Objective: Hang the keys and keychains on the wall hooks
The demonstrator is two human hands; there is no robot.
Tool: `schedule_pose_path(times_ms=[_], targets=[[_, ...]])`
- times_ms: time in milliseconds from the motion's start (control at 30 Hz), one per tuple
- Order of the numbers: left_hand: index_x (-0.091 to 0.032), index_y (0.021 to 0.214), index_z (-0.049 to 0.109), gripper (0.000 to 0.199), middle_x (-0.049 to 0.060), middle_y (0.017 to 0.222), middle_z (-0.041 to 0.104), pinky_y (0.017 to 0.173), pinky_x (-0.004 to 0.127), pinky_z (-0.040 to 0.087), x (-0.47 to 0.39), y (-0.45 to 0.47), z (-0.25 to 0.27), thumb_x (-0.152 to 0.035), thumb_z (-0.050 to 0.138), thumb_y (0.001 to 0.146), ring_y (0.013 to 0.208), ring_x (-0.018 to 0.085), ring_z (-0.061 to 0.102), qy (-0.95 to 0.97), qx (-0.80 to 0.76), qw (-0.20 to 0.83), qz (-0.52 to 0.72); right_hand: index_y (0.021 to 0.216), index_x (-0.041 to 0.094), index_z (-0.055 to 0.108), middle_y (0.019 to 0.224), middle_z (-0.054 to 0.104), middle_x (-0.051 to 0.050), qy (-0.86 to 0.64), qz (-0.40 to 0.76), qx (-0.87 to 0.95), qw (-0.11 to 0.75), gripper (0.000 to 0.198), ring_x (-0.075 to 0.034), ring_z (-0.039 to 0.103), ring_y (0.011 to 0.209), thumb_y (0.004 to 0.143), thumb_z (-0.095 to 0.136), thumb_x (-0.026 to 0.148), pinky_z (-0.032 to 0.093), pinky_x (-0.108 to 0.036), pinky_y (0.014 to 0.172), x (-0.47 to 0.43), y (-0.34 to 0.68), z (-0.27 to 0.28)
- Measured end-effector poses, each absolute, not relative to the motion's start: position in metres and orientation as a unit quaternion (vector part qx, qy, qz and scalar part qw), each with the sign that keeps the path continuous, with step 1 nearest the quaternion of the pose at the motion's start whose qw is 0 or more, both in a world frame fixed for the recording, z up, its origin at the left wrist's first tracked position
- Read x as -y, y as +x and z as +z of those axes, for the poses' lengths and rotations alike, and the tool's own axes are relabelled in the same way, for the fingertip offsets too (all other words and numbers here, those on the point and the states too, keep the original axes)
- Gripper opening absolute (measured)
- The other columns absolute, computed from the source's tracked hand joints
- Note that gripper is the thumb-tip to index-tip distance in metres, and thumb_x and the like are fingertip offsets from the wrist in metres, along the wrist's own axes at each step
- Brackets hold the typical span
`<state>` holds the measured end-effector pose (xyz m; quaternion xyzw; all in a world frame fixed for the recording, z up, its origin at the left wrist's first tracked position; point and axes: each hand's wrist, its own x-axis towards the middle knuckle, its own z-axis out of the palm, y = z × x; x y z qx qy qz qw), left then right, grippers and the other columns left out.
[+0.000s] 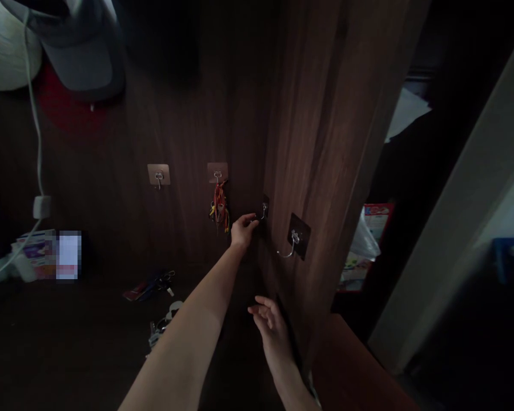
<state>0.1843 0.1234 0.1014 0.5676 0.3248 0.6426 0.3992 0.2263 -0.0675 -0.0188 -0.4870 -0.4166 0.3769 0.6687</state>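
My left hand (243, 229) reaches to the inner corner of the dark wood panels, thumb and forefinger closed at the tip of a small metal wall hook (264, 209) on the side panel. My right hand (270, 321) hovers lower down, fingers apart and loosely bent, holding nothing. Closer to me on the side panel is a larger adhesive hook (295, 237) with a dark square backing. On the back panel, a bundle of red and yellow cords (220, 208) hangs from another hook (217, 173), just left of my left hand.
Left of the cords is a bare hook (159, 176). Keys (158, 330) and a lanyard (148, 285) lie on the dark shelf (68, 342). Caps (81, 63) hang at upper left beside a white cable (36, 125). Past the side panel's edge is a plastic bag (365, 242).
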Motion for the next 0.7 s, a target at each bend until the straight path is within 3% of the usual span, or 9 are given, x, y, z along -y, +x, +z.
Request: schedule_pose_path(times_ms=[400, 700], targets=[[-0.017, 0.079, 0.069, 0.014, 0.001, 0.069, 0.066, 0.065, 0.023, 0.043, -0.117, 0.159, 0.06, -0.018, 0.063, 0.067, 0.066, 0.012, 0.057, 0.557, -0.412, 0.377, 0.614, 0.096, 0.02, 0.058, 0.079, 0.067, -0.004, -0.484, 0.37, 0.425, 0.669, 0.033, -0.022, 0.061, 0.087, 0.069, 0.06, 0.038, 0.043, -0.035, 0.081, 0.064, 0.227, -0.026], [-0.017, 0.078, 0.069, 0.016, 0.0, 0.064, 0.064, 0.055, 0.022, 0.04, -0.095, 0.127, 0.034, -0.023, 0.062, 0.066, 0.057, 0.011, 0.053, 0.57, -0.426, 0.393, 0.582, 0.092, 0.022, 0.059, 0.078, 0.068, -0.003, -0.491, 0.386, 0.421, 0.657, 0.031, -0.021, 0.061, 0.083, 0.066, 0.063, 0.039, 0.044, -0.034, 0.079, 0.074, 0.227, -0.008]])
